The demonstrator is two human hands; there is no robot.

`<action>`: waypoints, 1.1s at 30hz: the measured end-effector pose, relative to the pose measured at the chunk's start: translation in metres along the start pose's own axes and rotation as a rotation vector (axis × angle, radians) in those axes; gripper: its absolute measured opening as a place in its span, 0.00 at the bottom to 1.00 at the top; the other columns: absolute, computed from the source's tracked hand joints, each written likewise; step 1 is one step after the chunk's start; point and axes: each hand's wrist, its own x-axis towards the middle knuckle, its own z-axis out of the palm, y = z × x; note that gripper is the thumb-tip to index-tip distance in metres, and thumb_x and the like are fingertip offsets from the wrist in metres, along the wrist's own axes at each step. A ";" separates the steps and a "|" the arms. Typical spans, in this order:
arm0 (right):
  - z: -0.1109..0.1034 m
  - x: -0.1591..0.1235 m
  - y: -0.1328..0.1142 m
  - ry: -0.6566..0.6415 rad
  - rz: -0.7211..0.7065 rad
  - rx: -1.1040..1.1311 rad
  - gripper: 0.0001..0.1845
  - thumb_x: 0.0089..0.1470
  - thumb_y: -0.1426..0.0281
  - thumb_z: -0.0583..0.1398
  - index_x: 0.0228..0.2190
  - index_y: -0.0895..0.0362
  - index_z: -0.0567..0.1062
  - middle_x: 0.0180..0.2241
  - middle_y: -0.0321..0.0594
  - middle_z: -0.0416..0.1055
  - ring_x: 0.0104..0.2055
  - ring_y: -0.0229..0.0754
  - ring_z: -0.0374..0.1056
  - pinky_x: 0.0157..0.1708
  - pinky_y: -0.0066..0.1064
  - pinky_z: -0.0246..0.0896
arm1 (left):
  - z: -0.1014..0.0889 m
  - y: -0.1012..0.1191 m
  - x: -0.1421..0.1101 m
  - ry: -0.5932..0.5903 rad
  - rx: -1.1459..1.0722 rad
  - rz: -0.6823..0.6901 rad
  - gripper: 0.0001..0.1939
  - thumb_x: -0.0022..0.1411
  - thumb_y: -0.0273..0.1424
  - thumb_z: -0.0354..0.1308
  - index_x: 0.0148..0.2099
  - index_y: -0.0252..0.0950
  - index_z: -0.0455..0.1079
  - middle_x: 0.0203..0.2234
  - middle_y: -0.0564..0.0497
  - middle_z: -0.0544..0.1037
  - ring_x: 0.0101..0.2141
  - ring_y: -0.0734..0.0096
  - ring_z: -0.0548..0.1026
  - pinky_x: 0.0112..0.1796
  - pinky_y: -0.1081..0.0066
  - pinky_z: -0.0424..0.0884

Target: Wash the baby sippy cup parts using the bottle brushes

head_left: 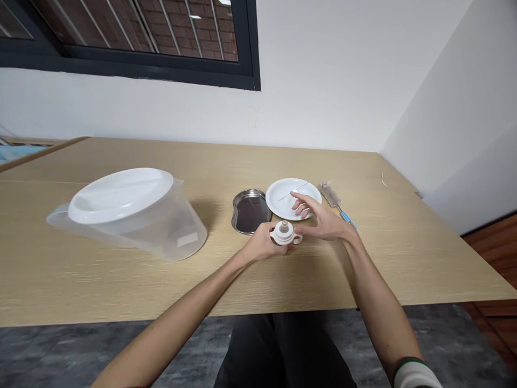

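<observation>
White bottle (pixel 283 237) held in the left hand (pixel 262 243), over the surface (pixel 404 231), near the plate (pixel 275 195). Right hand (pixel 322 221) spread wide beside it; thumb contact unclear. Judged light, stiff, smooth, soft at the teat (pixel 285 225); best gripped by 2 side loops (pixel 298 238).

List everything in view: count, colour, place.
Pitcher: 1, translucent, white lid, left
Tray: 1, silver, centre
Plate: 1, white, beside tray
Rod: 1, pale, on plate
Brush: 1, grey/blue, beside plate
Vessel: 1, white, centre
Strip: 1, whitish, table's right
Table: 1, tan, centre
Item: 1, blue, far left
Window: 1, dark, upper left
Walls: 2, white, background
Furniture: 1, brown, right edge
Floor: 1, grey, below
Legs: 2, dark trousers, below
Left grip: 1, bare, around vessel
Right grip: 1, bare, beside vessel
</observation>
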 end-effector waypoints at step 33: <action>0.031 0.013 0.009 0.170 -0.082 0.499 0.21 0.50 0.63 0.68 0.45 0.51 0.71 0.46 0.42 0.71 0.50 0.44 0.68 0.53 0.38 0.62 | -0.007 0.007 -0.002 0.183 -0.230 0.167 0.17 0.60 0.38 0.64 0.48 0.33 0.72 0.38 0.45 0.80 0.38 0.66 0.78 0.40 0.71 0.72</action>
